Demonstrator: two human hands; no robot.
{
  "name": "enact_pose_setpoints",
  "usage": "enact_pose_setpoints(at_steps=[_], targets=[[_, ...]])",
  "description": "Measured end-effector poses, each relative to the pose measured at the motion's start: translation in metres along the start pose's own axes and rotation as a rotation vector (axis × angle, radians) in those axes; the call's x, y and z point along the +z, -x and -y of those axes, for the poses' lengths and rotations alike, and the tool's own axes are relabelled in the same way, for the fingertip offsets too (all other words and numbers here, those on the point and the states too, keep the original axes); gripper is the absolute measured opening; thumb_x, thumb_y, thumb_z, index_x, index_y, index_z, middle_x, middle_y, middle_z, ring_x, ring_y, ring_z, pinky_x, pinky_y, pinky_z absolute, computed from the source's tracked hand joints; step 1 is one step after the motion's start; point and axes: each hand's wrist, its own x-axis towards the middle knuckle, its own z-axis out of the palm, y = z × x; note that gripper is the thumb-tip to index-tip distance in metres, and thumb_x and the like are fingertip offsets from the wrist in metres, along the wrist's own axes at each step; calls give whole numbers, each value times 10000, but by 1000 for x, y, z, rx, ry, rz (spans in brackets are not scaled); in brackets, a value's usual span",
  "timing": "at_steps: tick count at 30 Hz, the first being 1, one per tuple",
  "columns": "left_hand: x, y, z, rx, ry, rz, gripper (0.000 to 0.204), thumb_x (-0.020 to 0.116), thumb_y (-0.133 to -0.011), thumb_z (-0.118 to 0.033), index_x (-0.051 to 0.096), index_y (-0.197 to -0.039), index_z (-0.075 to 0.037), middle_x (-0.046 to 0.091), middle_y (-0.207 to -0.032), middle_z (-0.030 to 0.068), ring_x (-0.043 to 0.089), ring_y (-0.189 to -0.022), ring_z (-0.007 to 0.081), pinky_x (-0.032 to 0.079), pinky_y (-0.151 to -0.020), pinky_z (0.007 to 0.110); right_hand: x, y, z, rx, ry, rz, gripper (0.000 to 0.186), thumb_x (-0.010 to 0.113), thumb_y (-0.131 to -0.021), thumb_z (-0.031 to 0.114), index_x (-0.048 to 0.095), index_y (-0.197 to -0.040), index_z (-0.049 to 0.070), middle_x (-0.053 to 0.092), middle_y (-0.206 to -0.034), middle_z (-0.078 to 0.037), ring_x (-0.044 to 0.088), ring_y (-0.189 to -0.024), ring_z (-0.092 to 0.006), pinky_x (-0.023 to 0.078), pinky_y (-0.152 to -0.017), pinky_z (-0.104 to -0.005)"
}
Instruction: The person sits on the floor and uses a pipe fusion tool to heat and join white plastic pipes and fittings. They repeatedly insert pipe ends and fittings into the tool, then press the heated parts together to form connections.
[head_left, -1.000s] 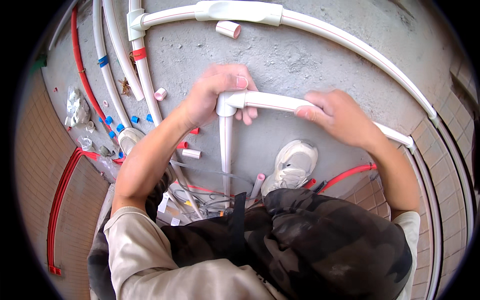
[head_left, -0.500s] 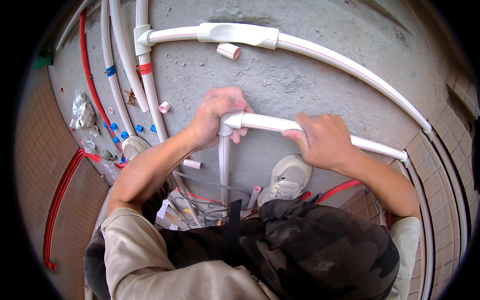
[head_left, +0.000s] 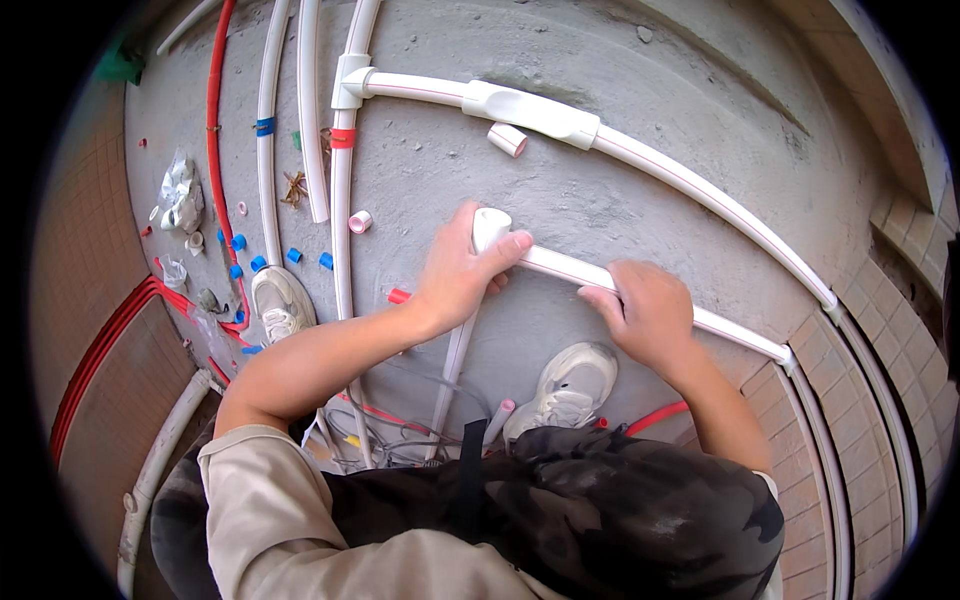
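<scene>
My left hand (head_left: 455, 265) is closed round a white plastic pipe fitting (head_left: 491, 226), with the thumb lying across it. From this fitting a white pipe with a thin red stripe (head_left: 565, 266) runs right, and my right hand (head_left: 648, 312) grips it partway along. Another white pipe (head_left: 456, 358) runs from under my left hand back toward my body. The joint between that pipe and the fitting is hidden by my fingers. At its far right the striped pipe meets a white fitting (head_left: 786, 357) by the tiled wall.
A long white pipe (head_left: 700, 195) with a bowed bridge piece (head_left: 530, 113) crosses the floor beyond my hands. Short pipe offcuts (head_left: 507, 140), blue caps (head_left: 294, 255) and a plastic bag (head_left: 182, 195) lie about. Red pipes (head_left: 95, 350) and grey cables (head_left: 395, 425) run at left and near my feet.
The fitting has turned in my left hand, and its rounded end now faces up. My left thumb has shifted to its right side. The view has swung somewhat; both hands keep their hold.
</scene>
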Motion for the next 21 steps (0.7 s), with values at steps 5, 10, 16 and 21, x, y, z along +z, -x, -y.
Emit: enact_pose_setpoints(at_steps=[5, 10, 16, 21], targets=[[-26, 5, -22, 0, -755, 115, 498, 796, -826, -349, 563, -1094, 0, 672, -845, 165, 659, -800, 369, 512, -761, 459, 4, 14, -18, -176, 156, -299, 357, 796, -806, 239, 701, -1096, 53, 631, -980, -106, 563, -834, -303, 455, -732, -411], [-44, -11, -16, -180, -359, 260, 290, 820, -781, -152, 603, -868, 20, 638, -688, 122, 654, -595, 239, 510, -540, 386, 24, 27, -34, -258, 374, -386, 512, 812, -782, 265, 681, -1243, 83, 623, -992, -94, 565, -832, -278, 453, -738, -399], [-43, -14, -16, -48, -504, 262, 252, 817, -773, -97, 617, -855, 32, 631, -682, 89, 621, -536, 186, 488, -484, 344, 32, 32, -33, -263, 395, -439, 574, 816, -768, 298, 660, -1275, 80, 620, -1053, -106, 567, -838, -289, 455, -749, -395], [-37, -18, -2, -25, -447, 191, 278, 824, -753, -121, 669, -930, 27, 657, -745, 101, 647, -629, 204, 516, -592, 364, 22, 34, -35, -229, 275, -460, 439, 791, -801, 268, 675, -1178, 76, 644, -1052, -107, 594, -922, -306, 460, -795, -412]])
